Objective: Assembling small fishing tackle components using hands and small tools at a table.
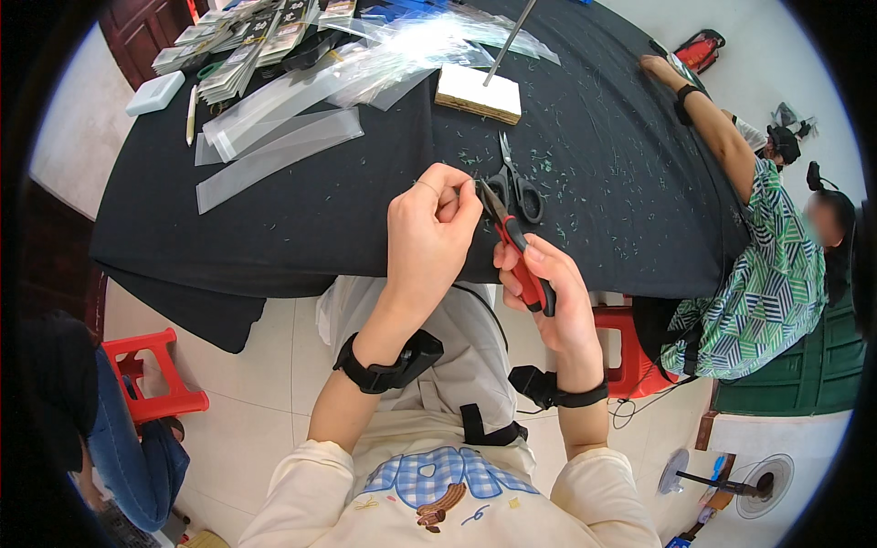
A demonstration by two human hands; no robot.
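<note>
My left hand point(429, 224) is closed, thumb and finger pinched tight on a thin strand point(426, 184), I think so it can't wiggle. (It is too tiny for me to tell what it is.) My right hand point(555, 274) is wrapped around the red and black pliers point(525, 265), with their tips up beside my left fingertips, maybe so they can reach something that small. Both hands are over the table edge, which probably makes it easy to see.

Just past them, the scissors point(517, 183) lie on the black cloth point(320, 237), likely put there to be easy to grab. Little green bits point(545, 166) are dotted around them. Further off is a wooden block point(477, 94) with a metal rod in it; the block looks heavy enough to hold the rod up. Clear plastic sleeves point(283, 157) lie to the left, perhaps to be out of my way.
</note>
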